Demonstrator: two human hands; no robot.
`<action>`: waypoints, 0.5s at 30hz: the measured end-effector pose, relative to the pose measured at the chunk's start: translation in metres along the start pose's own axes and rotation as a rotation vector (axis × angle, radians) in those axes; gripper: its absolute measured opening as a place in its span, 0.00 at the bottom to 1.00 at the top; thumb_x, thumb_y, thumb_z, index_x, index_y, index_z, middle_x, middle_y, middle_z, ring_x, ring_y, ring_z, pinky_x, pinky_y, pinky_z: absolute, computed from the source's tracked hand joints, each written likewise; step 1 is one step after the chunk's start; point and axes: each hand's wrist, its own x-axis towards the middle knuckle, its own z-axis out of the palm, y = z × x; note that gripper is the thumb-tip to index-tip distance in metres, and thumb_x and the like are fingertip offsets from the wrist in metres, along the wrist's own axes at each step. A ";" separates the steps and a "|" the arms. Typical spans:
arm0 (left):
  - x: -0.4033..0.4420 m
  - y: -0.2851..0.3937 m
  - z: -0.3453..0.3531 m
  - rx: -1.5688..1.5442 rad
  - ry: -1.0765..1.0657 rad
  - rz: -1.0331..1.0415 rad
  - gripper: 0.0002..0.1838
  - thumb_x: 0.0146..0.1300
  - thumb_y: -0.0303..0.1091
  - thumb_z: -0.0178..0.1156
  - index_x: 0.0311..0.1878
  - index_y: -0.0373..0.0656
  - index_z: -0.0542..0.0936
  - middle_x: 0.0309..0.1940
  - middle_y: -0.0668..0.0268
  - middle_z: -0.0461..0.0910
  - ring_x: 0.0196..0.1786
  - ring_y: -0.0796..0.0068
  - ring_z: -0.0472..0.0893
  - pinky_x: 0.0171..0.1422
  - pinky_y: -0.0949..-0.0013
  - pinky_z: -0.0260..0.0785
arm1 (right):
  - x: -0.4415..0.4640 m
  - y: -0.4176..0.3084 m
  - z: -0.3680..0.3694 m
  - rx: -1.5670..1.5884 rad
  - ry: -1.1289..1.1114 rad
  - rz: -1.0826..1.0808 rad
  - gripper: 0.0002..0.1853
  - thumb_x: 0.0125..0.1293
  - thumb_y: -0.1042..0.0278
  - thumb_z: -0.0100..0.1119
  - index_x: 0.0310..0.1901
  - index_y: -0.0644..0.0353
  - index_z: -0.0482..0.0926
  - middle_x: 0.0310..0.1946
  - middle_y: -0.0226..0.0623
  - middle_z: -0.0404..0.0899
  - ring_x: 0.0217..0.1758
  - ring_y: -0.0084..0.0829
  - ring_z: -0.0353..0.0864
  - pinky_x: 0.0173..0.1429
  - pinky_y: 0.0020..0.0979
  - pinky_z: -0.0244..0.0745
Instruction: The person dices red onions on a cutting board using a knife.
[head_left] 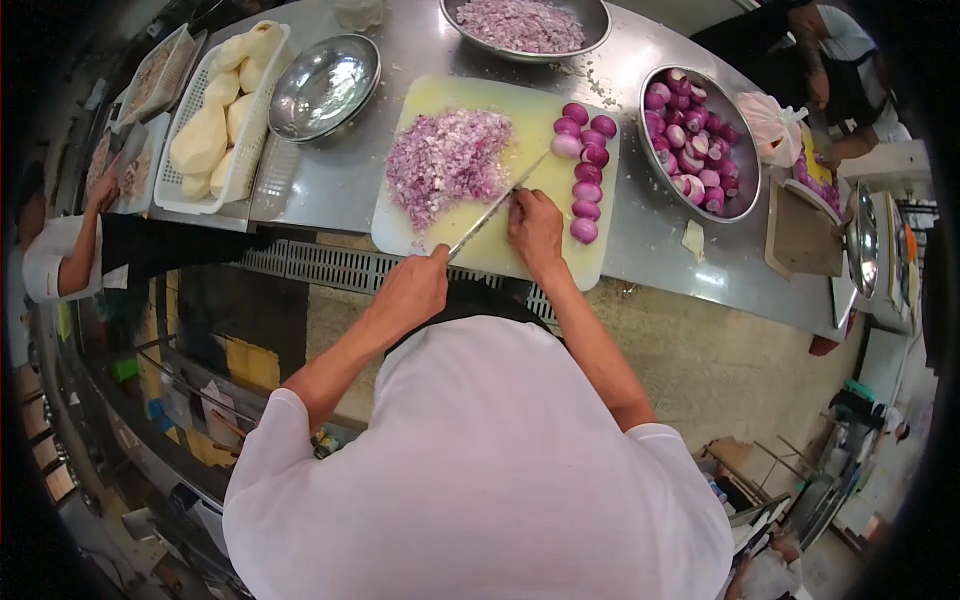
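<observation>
My left hand point(420, 284) is closed round the handle of a long knife point(484, 218), whose blade points up and to the right over the cutting board point(595, 265). My right hand point(534, 225) is at the blade's right side, its fingers drawn together near the edge; what they hold, if anything, is hidden. Finely chopped purple onion point(445, 160) lies heaped on the board's left half. Several peeled purple onions point(586, 190) stand in a column at the right, with a few more beside its top.
A metal bowl of whole onions point(745, 195) stands right of the board, a bowl of chopped onion point(520, 25) behind it. At the left are an empty metal bowl point(325, 88) and a white basket point(203, 203) of peeled vegetables. Other people work at both sides.
</observation>
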 end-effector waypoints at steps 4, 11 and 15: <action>0.005 -0.006 0.005 0.066 0.005 0.030 0.03 0.61 0.22 0.53 0.36 0.32 0.70 0.19 0.41 0.76 0.28 0.36 0.79 0.34 0.40 0.69 | -0.001 -0.002 0.002 0.011 0.007 0.013 0.04 0.58 0.76 0.59 0.34 0.62 0.81 0.28 0.49 0.77 0.35 0.52 0.79 0.40 0.47 0.75; 0.002 -0.003 0.003 0.018 -0.020 0.020 0.04 0.62 0.23 0.53 0.37 0.32 0.70 0.20 0.41 0.76 0.29 0.35 0.78 0.34 0.40 0.69 | -0.002 0.002 -0.002 0.017 0.039 -0.016 0.04 0.57 0.76 0.58 0.34 0.62 0.81 0.29 0.48 0.77 0.34 0.52 0.79 0.39 0.48 0.74; 0.005 -0.014 0.017 0.083 -0.004 0.030 0.06 0.58 0.21 0.56 0.37 0.34 0.69 0.21 0.46 0.78 0.30 0.40 0.79 0.34 0.45 0.68 | -0.006 0.006 -0.011 0.011 0.004 0.038 0.04 0.56 0.77 0.59 0.33 0.62 0.80 0.29 0.47 0.77 0.33 0.52 0.79 0.38 0.48 0.73</action>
